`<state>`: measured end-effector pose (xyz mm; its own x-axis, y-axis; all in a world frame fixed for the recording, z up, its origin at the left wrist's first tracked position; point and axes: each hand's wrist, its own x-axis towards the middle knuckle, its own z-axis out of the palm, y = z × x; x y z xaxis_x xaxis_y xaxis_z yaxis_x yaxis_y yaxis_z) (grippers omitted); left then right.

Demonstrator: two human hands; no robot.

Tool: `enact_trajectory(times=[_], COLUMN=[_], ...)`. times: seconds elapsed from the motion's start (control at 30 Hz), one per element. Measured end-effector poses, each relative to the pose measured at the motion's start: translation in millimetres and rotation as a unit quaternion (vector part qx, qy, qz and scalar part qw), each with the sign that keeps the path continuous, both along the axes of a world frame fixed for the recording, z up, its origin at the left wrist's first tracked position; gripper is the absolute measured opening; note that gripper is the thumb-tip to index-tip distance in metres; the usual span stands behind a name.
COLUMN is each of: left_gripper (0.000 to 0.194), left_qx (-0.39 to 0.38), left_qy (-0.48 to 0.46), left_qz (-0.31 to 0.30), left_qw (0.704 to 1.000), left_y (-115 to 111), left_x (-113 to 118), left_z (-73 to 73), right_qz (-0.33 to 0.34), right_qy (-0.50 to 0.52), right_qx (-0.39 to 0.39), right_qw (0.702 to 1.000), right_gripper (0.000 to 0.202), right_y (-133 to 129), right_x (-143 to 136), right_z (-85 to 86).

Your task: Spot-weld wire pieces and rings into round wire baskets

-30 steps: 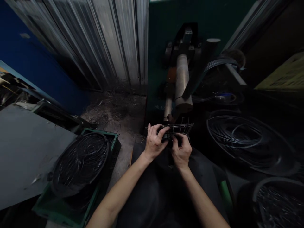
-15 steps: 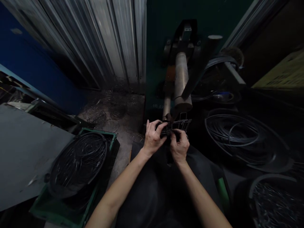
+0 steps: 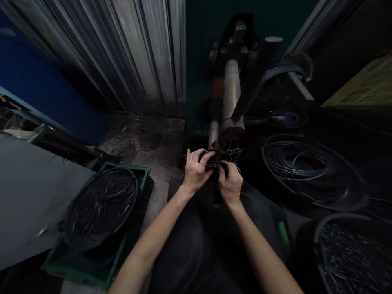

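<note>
Left hand (image 3: 196, 169): thumb and fingers gripping the left part of the wire frame (image 3: 233, 155). Right hand (image 3: 230, 181): fingers curled, thumb and index pinched at the frame's near side; can't tell exactly which wire is in the pinch, too dark. Frame sits right at the end of the machine's lower rod (image 3: 213, 131), below the thick cylinder (image 3: 232, 92); contact with the rod's tip unclear. Both wrists are above my dark apron (image 3: 202, 245).

Off to my left: round black tub (image 3: 102, 208) of tangled wire, tilted, on a green crate (image 3: 81, 275). Off to my right: wide tub with wire coils (image 3: 295, 161), and nearer me a bin of small metal pieces (image 3: 355, 253).
</note>
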<state>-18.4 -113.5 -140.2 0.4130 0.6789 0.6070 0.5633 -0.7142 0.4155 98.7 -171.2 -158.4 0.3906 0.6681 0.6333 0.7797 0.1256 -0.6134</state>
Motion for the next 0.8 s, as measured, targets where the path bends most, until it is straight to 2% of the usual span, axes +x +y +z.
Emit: enact_trajectory(times=[0.2,0.47,0.6,0.7,0.8], left_gripper=[0.052,0.046,0.047,0.052,0.073], left_qx=[0.008,0.001,-0.007,-0.020,-0.031], left_qy=[0.002,-0.013,-0.003,0.020,0.021], left_qz=[0.005,0.009,0.011,0.001,-0.034], left_qw=[1.000,1.000,1.000,1.000,0.999], left_y=[-0.8,0.6,1.0,-0.7,-0.4], left_x=[0.5,1.4,2.7,-1.4,-14.5], left_z=[-0.2,-4.3,-0.5,1.1,-10.4], right_qz=[-0.014,-0.020,0.000,-0.017,-0.066], right_qy=[-0.014,0.014,0.020,0.013,-0.008], right_qx=[-0.041,-0.033,-0.018,-0.001,-0.023], right_qw=[0.999,0.999,1.000,1.000,0.998], right_gripper=[0.030,0.033,0.031,0.028,0.029], right_y=[-2.0,0.8,0.2,-15.1,-54.3], right_x=[1.4,1.0,-3.2,-1.0,25.6], right_z=[-0.8,-3.0,-0.2,9.7,22.0])
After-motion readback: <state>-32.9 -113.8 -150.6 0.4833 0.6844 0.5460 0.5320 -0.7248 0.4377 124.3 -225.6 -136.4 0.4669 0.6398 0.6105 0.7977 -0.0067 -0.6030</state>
